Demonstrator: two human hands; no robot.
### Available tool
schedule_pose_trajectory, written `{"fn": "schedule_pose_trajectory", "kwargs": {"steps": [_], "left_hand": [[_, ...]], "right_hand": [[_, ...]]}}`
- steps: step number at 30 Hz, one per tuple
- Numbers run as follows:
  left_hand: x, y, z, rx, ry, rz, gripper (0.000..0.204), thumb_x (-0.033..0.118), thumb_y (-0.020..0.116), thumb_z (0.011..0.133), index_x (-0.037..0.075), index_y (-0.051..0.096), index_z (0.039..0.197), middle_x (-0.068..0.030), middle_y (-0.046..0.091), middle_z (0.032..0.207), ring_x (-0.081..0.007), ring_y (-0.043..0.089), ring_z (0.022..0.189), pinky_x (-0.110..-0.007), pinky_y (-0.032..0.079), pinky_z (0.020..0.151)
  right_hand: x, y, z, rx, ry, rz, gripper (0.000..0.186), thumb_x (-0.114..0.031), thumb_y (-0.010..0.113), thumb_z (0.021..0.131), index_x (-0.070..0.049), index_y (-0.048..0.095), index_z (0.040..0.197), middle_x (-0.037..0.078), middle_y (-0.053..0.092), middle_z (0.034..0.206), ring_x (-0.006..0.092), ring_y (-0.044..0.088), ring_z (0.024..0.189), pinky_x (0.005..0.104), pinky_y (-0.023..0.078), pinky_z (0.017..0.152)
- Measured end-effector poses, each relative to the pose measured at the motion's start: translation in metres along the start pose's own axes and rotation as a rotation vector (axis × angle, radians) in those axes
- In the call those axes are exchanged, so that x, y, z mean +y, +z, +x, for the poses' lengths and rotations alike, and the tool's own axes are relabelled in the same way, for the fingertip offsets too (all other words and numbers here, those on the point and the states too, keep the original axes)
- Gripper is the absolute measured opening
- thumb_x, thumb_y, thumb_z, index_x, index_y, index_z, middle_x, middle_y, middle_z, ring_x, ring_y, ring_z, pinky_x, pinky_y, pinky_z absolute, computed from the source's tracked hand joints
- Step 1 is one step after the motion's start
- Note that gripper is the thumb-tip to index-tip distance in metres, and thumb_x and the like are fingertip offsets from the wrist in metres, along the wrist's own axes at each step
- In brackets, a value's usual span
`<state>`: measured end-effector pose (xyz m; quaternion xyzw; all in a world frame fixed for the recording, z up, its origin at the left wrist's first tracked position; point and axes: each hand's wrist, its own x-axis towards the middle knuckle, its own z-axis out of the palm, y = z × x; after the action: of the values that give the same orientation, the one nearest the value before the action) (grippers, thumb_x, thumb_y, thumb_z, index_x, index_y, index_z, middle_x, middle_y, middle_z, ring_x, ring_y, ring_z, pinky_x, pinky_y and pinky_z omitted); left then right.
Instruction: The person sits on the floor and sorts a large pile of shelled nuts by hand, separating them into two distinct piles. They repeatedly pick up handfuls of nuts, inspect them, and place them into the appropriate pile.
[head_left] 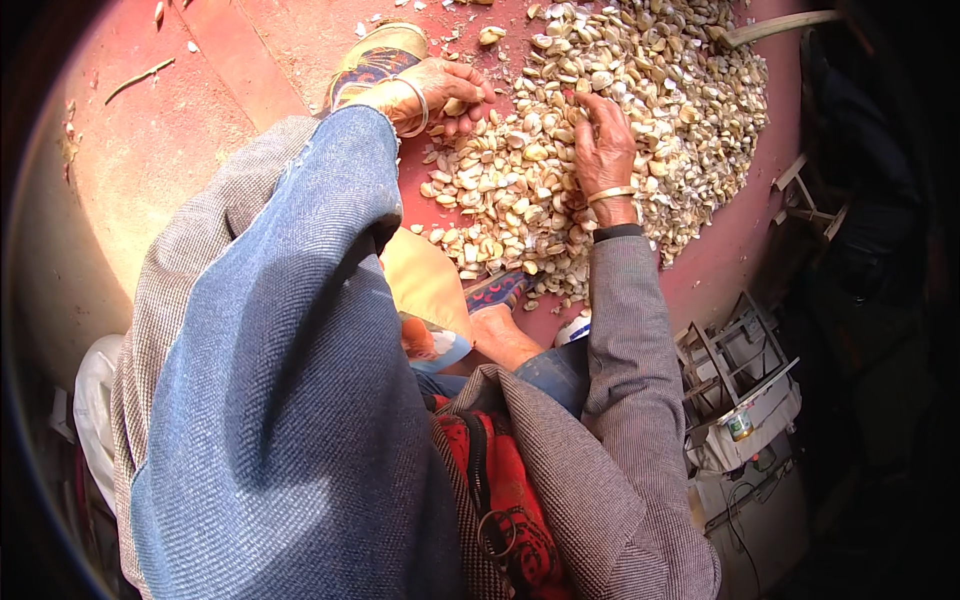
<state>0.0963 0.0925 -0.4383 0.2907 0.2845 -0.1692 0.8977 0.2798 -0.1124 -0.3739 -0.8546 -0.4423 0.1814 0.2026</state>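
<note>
A wide heap of small, pale tan, shell-like pieces (535, 185), possibly nuts or their shells, lies on the red floor. My left hand (440, 92), with a bangle at the wrist, is at the heap's left edge, beside my patterned shoe (390, 55). Its fingers curl round one of the tan pieces (456, 106). Over the middle of the heap, my right hand (605, 150) rests with its fingers bent down and apart from the thumb; I see nothing held in it. A small red spot shows by its fingertips.
A wooden handle (782, 28) juts over the heap's far right. A small wooden frame (808, 200) and a stool-like rack (735, 350) stand to the right. A stick (140, 80) lies at far left. My other shoe (498, 290) touches the near edge of the heap.
</note>
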Motion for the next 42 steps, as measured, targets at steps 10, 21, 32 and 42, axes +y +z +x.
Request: {"fn": "schedule_pose_trajectory", "kwargs": {"steps": [10,21,32,42], "left_hand": [[0.001,0.000,-0.001,-0.021,0.004,-0.016,0.016,0.010,0.056,0.099,-0.002,0.061,0.109,-0.0088,0.065,0.079,-0.0145,0.065,0.064,-0.024,0.049,0.049],[0.001,-0.002,-0.002,-0.054,0.023,-0.037,0.017,0.009,0.056,0.099,-0.003,0.061,0.110,-0.0093,0.065,0.080,-0.0156,0.065,0.066,-0.024,0.050,0.050],[0.001,-0.003,-0.001,-0.064,0.033,-0.033,0.016,0.008,0.056,0.099,-0.003,0.062,0.108,-0.0092,0.065,0.080,-0.0152,0.066,0.066,-0.023,0.050,0.049],[0.002,-0.003,-0.003,-0.059,0.033,-0.039,0.017,0.008,0.055,0.099,-0.003,0.061,0.109,-0.0093,0.065,0.080,-0.0157,0.066,0.066,-0.024,0.050,0.050]], "right_hand": [[-0.037,0.021,-0.077,-0.178,-0.082,-0.295,0.037,-0.015,0.075,0.079,-0.021,0.067,0.115,0.007,0.056,0.128,0.0305,0.050,0.122,0.0476,0.038,0.099],[-0.034,-0.015,-0.109,-0.402,-0.150,-0.261,0.027,-0.017,0.071,0.081,-0.016,0.066,0.108,0.006,0.057,0.123,0.0297,0.051,0.118,0.0456,0.035,0.101],[-0.028,-0.051,-0.090,-0.297,-0.092,-0.346,0.017,-0.026,0.072,0.087,-0.010,0.071,0.093,0.005,0.065,0.115,0.0252,0.058,0.107,0.0447,0.037,0.099],[0.000,-0.030,-0.073,-0.350,-0.070,-0.426,0.028,-0.010,0.071,0.082,-0.018,0.067,0.109,0.002,0.060,0.115,0.0253,0.054,0.108,0.0428,0.039,0.093]]}}
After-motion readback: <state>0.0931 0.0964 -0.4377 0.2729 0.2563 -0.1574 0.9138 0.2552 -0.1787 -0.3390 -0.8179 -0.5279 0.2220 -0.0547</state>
